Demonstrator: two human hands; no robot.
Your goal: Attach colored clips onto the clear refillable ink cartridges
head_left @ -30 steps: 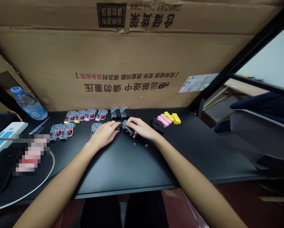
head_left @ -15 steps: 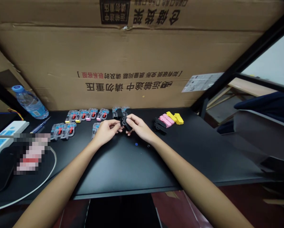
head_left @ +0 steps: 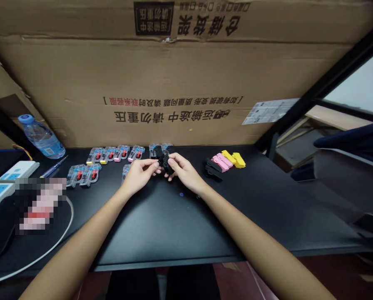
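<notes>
water bottle point(head_left: 42, 137) near cardboard point(head_left: 174, 75) | white power strip point(head_left: 20, 172), left | white cable point(head_left: 72, 211), curved

A small black plastic part point(head_left: 167, 163), compact and irregular in outline, is gripped between the fingertips of the left hand point(head_left: 140, 173) and right hand point(head_left: 186, 171). It sits tilted over the bench point(head_left: 167, 233), nearer the back edge than the front; fingers cover its ends, hiding finer detail.

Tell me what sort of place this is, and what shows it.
Probably a makeshift workbench: a small black part is held over a black desk, clear plastic units lie in loose rows, and a tall sheet of printed cardboard stands behind.
</notes>
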